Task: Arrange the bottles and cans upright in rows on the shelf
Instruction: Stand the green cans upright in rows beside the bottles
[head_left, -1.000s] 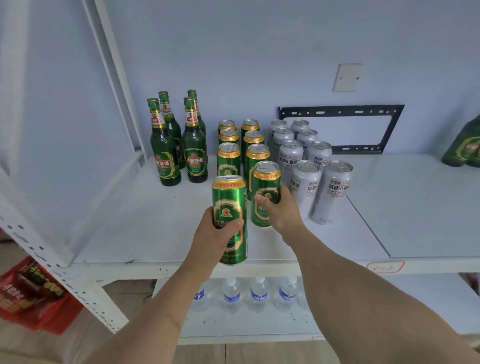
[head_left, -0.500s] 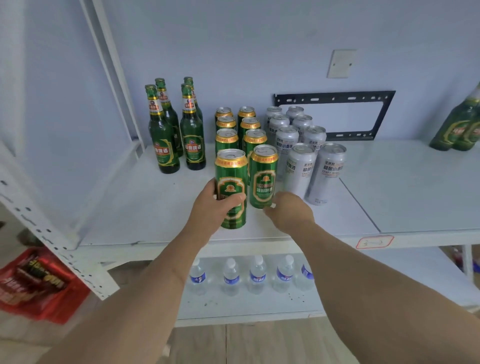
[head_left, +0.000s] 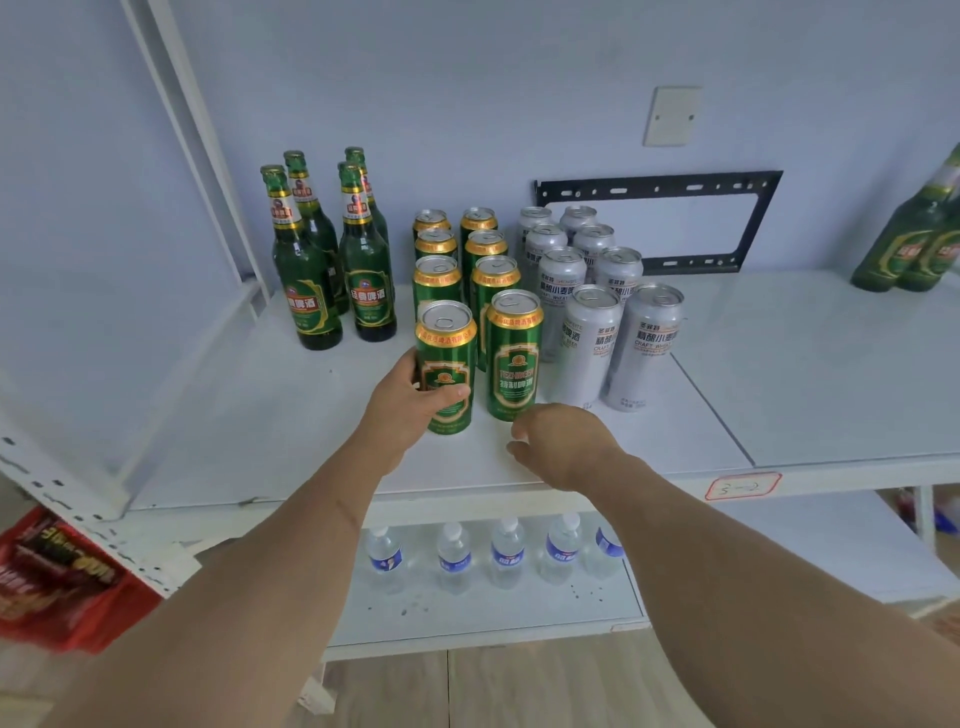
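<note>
My left hand (head_left: 410, 402) grips a green beer can (head_left: 447, 364) that stands upright on the white shelf (head_left: 260, 426), at the front of the left green row. Beside it stands the front can of the right green row (head_left: 513, 358). My right hand (head_left: 558, 441) hovers just in front of that can, fingers loosely curled, holding nothing. Behind stand two rows of green cans (head_left: 465, 260), two rows of silver cans (head_left: 597, 291) to the right, and several green bottles (head_left: 332, 260) at the back left.
Two more green bottles (head_left: 919, 244) stand at the far right of the shelf. A black metal bracket (head_left: 660, 223) hangs on the wall behind. Water bottles (head_left: 506, 553) line the lower shelf. A red bag (head_left: 57, 582) lies on the floor at left.
My left hand has carried the green can forward and set it down on the shelf beside the front can. My right hand has let go of that front can and drawn back.
</note>
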